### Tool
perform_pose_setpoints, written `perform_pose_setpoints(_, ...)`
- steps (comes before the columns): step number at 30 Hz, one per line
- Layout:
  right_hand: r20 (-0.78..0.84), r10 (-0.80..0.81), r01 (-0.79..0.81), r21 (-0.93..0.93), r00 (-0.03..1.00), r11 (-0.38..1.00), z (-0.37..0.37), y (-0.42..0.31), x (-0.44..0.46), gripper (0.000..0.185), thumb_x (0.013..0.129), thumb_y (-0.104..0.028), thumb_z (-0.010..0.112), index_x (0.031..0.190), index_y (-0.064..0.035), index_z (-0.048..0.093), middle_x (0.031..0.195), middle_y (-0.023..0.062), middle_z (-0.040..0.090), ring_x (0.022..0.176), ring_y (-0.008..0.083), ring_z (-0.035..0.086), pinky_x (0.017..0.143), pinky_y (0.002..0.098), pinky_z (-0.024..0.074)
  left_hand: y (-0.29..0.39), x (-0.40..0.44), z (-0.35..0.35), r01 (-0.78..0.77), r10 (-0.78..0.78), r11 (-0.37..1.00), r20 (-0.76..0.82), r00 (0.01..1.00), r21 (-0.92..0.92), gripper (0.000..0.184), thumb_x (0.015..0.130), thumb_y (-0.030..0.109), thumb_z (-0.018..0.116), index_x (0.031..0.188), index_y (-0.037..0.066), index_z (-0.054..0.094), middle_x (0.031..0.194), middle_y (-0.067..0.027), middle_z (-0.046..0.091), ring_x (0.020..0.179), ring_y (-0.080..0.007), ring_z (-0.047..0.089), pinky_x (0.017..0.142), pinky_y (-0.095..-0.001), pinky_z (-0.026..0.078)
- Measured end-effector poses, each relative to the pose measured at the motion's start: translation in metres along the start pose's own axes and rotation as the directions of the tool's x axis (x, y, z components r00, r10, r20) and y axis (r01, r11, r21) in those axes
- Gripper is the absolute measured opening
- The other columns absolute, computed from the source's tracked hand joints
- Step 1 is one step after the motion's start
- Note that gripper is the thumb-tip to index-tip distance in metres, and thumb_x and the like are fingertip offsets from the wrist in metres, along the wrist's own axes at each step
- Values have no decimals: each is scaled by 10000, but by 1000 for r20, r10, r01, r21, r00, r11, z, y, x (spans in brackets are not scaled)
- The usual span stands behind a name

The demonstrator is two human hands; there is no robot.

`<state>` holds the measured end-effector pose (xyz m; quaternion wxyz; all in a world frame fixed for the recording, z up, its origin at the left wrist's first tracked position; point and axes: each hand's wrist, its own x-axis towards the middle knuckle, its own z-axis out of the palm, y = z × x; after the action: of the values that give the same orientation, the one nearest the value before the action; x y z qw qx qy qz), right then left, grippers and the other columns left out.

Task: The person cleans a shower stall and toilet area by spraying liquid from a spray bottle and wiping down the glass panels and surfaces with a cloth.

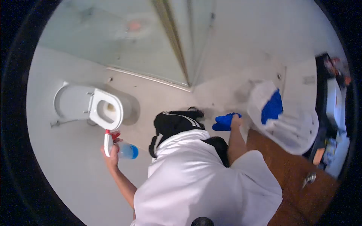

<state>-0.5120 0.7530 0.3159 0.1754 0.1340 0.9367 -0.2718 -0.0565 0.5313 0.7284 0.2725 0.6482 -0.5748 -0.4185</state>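
Note:
My left hand (pixel 111 153) is wrapped round a spray bottle (pixel 129 151) with blue liquid and a white and red trigger head. The bottle lies tilted sideways in view, its nozzle close to the front of the toilet seat (pixel 115 122). Yellowish staining (pixel 110 107) shows inside the toilet bowl, and the toilet lid (pixel 71 98) is raised. Over on the other side, my right hand (pixel 236 120) grips a crumpled blue cloth (pixel 223 122), held out beside my body. Part of that hand's fingers is hidden by the cloth.
A glass shower screen (pixel 151 45) with a metal frame stands ahead. At right is a white tub (pixel 298 139) with another blue cloth (pixel 272 107) on it. A brown wooden door or panel (pixel 279 165) with a metal handle (pixel 309 180) is at lower right. Pale floor (pixel 158 90) lies between.

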Motion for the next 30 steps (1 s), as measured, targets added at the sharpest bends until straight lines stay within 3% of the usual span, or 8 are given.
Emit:
perform_pose_setpoints(7, 120, -420, 329, 444, 900, 833, 24, -241, -22, 403, 690, -317, 632, 809, 68, 630, 723, 141, 612, 688, 240, 546, 684, 382, 442, -51, 32, -51, 10, -12, 1000, -136, 991, -17, 412, 661, 42, 459, 1047, -31, 583, 959, -100, 640, 769, -156, 599, 595, -266, 441)
perform_pose_setpoints(10, 524, -552, 81, 673, 649, 735, -15, -327, -94, 485, 706, -375, 678, 931, 49, 613, 769, 124, 622, 730, 259, 573, 732, 374, 449, -70, 34, -76, 15, -22, 999, -242, 970, -34, 421, 670, 29, 455, 1070, -32, 571, 993, -111, 630, 809, -172, 604, 628, -277, 454)
perform_pose_setpoints(12, 780, -585, 358, 492, 224, 793, -63, -368, -174, 591, 696, -412, 718, 1050, 34, 561, 881, 120, 617, 831, 263, 589, 780, 376, 445, -79, 21, -102, 32, -38, 999, -278, 960, -27, 438, 673, 33, 440, 1088, -37, 560, 1021, -127, 620, 822, -187, 604, 672, -293, 464)
perform_pose_setpoints(13, 793, -571, 367, 477, 212, 799, -60, -375, -191, 591, 696, -412, 718, 1050, 34, 561, 881, 120, 617, 831, 263, 589, 780, 376, 445, -84, 12, -115, 67, -75, 997, -320, 945, -35, 447, 669, 32, 431, 1093, -39, 556, 1026, -135, 616, 829, -197, 604, 692, -302, 466)
perform_pose_setpoints(15, 321, -945, 873, 441, 62, 207, -55, -382, -222, 645, 661, -400, 755, 1089, 26, 529, 994, 144, 596, 916, 279, 578, 799, 387, 441, -85, -3, -134, 164, -168, 985, -381, 909, -44, 477, 656, 34, 417, 1108, -42, 548, 1027, -151, 611, 827, -211, 600, 703, -312, 464)
perform_pose_setpoints(19, 296, -848, 895, -70, 440, 440, -4, -368, -253, 673, 631, -461, 757, 1085, -12, 546, 1042, 193, 574, 980, 352, 544, 839, 397, 418, -151, -13, -126, 259, -276, 960, -472, 837, -103, 456, 678, 54, 441, 1110, -38, 555, 1012, -137, 614, 788, -177, 584, 635, -277, 449)
perform_pose_setpoints(26, 85, -911, 909, 78, 403, 410, 50, -327, -210, 641, 652, -483, 736, 1069, -25, 571, 1023, 167, 586, 974, 347, 550, 835, 395, 419, -224, -8, -131, 481, -466, 875, -351, 812, -49, 429, 705, 83, 467, 1105, -34, 565, 996, -120, 617, 786, -160, 578, 628, -270, 446)
perform_pose_setpoints(30, 137, -883, 876, 123, 450, 466, 16, -330, -209, 572, 684, -380, 750, 1052, 12, 554, 984, 151, 600, 915, 279, 567, 826, 358, 424, -198, 37, -137, 200, -185, 978, -184, 965, 66, 447, 705, 65, 450, 1128, -39, 553, 1020, -145, 615, 825, -195, 593, 719, -305, 468)
